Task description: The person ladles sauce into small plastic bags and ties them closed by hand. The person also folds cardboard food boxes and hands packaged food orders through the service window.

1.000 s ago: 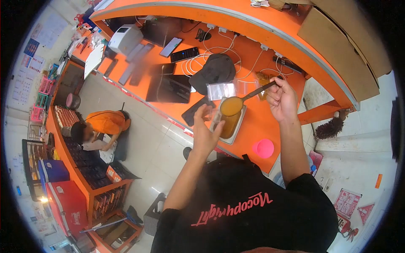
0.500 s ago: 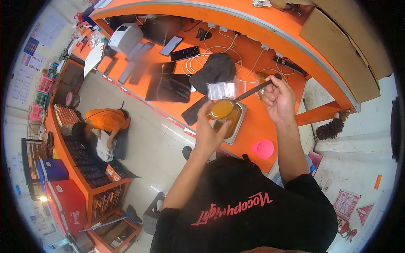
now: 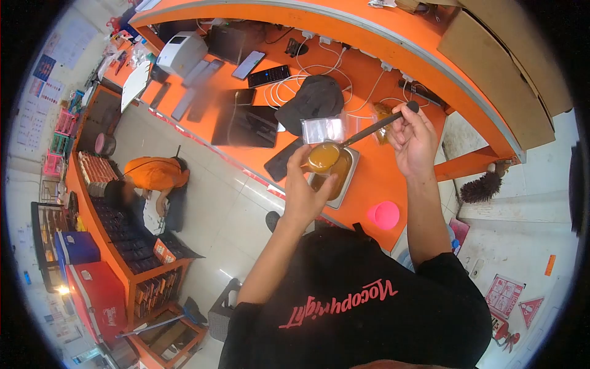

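My right hand grips the dark handle of a ladle, which slants down to the left. Its bowl is full of orange-brown liquid. Curved around that bowl are the thumb and fingers of my left hand; what they hold is hard to make out. Directly below is a rectangular metal container with more of the brownish liquid, partly hidden by the ladle and my left hand. Beyond the bowl lies a packet of clear plastic bags. Behind my right fingers is a small bag with yellowish contents.
A pink cup stands on the orange counter near me. Farther back lie a black cap, white cables, a dark laptop, phones and a white printer. Another person in orange bends over at left.
My right hand and the ladle's handle end have risen slightly and shifted right. The bowl and my left hand stay almost in place.
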The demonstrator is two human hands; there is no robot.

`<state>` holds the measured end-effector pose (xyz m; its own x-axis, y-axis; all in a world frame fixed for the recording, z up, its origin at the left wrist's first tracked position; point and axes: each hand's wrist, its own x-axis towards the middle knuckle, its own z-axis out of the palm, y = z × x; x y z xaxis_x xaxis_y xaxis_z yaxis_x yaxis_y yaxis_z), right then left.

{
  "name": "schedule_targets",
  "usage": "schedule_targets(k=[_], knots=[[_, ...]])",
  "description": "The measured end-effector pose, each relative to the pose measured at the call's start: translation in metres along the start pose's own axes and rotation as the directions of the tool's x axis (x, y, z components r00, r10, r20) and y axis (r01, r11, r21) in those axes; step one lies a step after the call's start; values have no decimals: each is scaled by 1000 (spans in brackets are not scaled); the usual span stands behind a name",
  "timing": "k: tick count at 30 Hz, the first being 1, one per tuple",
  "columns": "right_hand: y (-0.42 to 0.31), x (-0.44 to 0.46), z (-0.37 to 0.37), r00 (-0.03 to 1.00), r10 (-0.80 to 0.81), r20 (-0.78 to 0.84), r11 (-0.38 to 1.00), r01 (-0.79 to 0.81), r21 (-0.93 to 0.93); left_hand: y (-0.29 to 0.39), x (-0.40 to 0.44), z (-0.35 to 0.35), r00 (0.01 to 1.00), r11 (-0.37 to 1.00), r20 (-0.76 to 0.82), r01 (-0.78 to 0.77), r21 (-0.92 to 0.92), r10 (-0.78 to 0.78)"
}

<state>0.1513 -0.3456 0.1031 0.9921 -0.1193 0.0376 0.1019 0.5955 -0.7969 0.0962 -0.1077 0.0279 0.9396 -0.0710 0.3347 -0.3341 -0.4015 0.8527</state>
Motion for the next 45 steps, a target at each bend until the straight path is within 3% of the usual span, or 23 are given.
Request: schedule_targets(k=[20, 29, 45], knots=[[-26, -9, 14, 988, -146, 48, 974, 152, -165, 3, 3, 0, 999, 999, -17, -40, -35, 40], [-35, -17, 18, 967, -212, 140, 933, 243, -267, 4, 3, 1, 999, 997, -22, -33, -72, 32], [-55, -43, 40, 884, -321, 339, 735, 459, -499, 7, 5, 3, 1000, 997, -20, -23, -78, 21]])
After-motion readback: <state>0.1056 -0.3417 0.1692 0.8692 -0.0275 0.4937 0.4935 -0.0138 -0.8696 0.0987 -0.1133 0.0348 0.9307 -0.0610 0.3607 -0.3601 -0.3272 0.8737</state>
